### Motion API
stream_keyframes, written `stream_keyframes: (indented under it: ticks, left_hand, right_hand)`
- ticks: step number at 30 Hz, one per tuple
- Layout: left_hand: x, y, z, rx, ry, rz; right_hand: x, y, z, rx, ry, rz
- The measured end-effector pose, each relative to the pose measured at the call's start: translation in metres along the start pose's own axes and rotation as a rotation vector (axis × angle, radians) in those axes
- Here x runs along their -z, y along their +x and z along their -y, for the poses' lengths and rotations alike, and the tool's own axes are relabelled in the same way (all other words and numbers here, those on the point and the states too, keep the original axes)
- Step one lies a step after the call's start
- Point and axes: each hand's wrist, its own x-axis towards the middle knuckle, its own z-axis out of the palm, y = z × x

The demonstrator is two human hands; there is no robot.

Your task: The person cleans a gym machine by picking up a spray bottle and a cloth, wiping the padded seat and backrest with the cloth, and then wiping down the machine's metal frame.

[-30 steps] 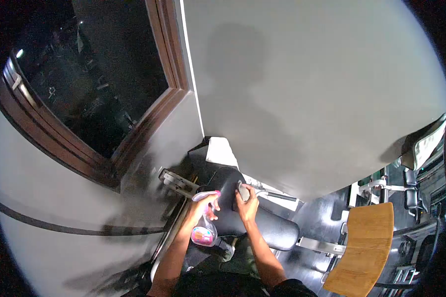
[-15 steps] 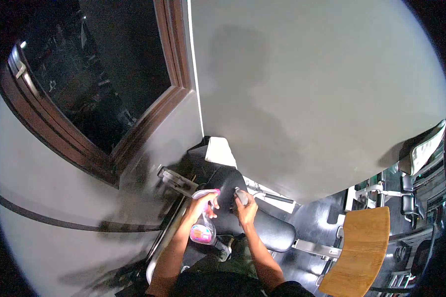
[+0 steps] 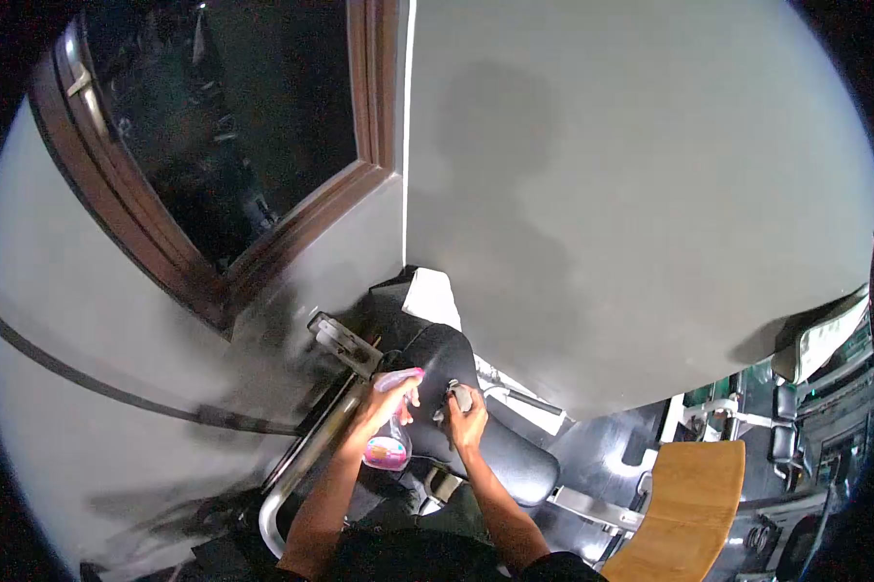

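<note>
My left hand is wrapped round the neck of a clear spray bottle with pink liquid and a colourful label. The bottle stands nearly upright above my lap, its pink nozzle toward the black pad. My right hand is closed on a small grey cloth, which rests against the upright black pad of a gym bench. Below that hand, the black seat pad stretches to the right. How the fingers sit on the bottle's trigger is hard to make out.
A white towel lies behind the pad, in the corner by the grey wall. Metal framing stands at the left, under a brown-framed window. A curved wooden board and more gym equipment are at the right.
My right hand and the cloth have shifted slightly left and down over the pad. The bottle stays in my left hand. The whole view has turned a little.
</note>
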Motion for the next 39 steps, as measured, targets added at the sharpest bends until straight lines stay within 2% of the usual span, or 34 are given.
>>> stream_keyframes:
  ticks: [4,6,10,12,13,15,17,18,21,25,27,28,29,31,32,34,35,38,39]
  left_hand:
    - [-0.015,-0.027,0.026,-0.136,0.183,-0.155]
    - [-0.029,-0.046,0.03,-0.191,0.258,-0.21]
    - [-0.042,-0.051,0.065,-0.205,0.344,-0.429]
    - [-0.046,-0.049,0.078,-0.374,0.495,-0.55]
    - [-0.05,-0.051,0.086,-0.374,0.491,-0.569]
    - [-0.067,-0.066,0.064,-0.226,0.175,-0.586]
    - [-0.078,-0.077,0.056,-0.26,0.167,-0.628]
    - [-0.082,-0.083,0.053,-0.237,0.15,-0.629]
    - [-0.085,-0.095,0.07,-0.241,0.127,-0.67]
    - [-0.089,-0.115,0.092,-0.278,0.127,-0.772]
    - [-0.088,-0.122,0.096,-0.264,0.071,-0.793]
    - [-0.086,-0.124,0.097,-0.251,0.007,-0.8]
    - [-0.082,-0.124,0.099,-0.254,0.013,-0.802]
    - [-0.072,-0.123,0.104,-0.388,0.034,-0.817]
    - [-0.067,-0.121,0.103,-0.392,0.038,-0.812]
    - [-0.058,-0.119,0.099,-0.321,-0.049,-0.736]
    - [-0.053,-0.115,0.097,-0.322,-0.047,-0.724]
    - [-0.037,-0.108,0.085,-0.332,-0.044,-0.655]
    - [-0.031,-0.107,0.08,-0.33,0.012,-0.629]
  right_hand:
    - [0.01,0.003,0.021,0.035,0.001,0.07]
    - [0.018,0.003,0.027,-0.169,0.11,0.178]
    - [0.036,0.007,0.003,-0.148,0.152,0.197]
    - [0.044,0.008,-0.015,-0.151,0.185,0.259]
    - [0.05,0.007,-0.023,-0.159,0.214,0.301]
    - [0.057,0.008,-0.033,-0.101,0.231,0.339]
    - [0.059,0.011,-0.04,-0.105,0.438,0.4]
    - [0.061,0.012,-0.041,-0.102,0.444,0.418]
    - [0.058,0.025,-0.016,-0.032,0.515,0.448]
    - [0.04,0.038,0.024,0.144,0.358,0.385]
    - [0.027,0.033,0.028,0.131,0.351,0.47]
    - [0.022,0.029,0.028,0.348,0.29,0.416]
    - [0.021,0.022,0.027,0.446,0.3,0.407]
    - [0.02,0.007,0.014,0.406,0.299,0.383]
    - [0.019,0.0,0.001,0.407,0.301,0.375]
    - [0.014,-0.007,-0.036,0.254,0.274,0.329]
    - [0.013,-0.004,-0.04,0.253,0.27,0.317]
    - [0.009,0.003,-0.043,0.029,0.285,0.268]
    - [0.006,0.007,-0.04,0.024,0.275,0.254]
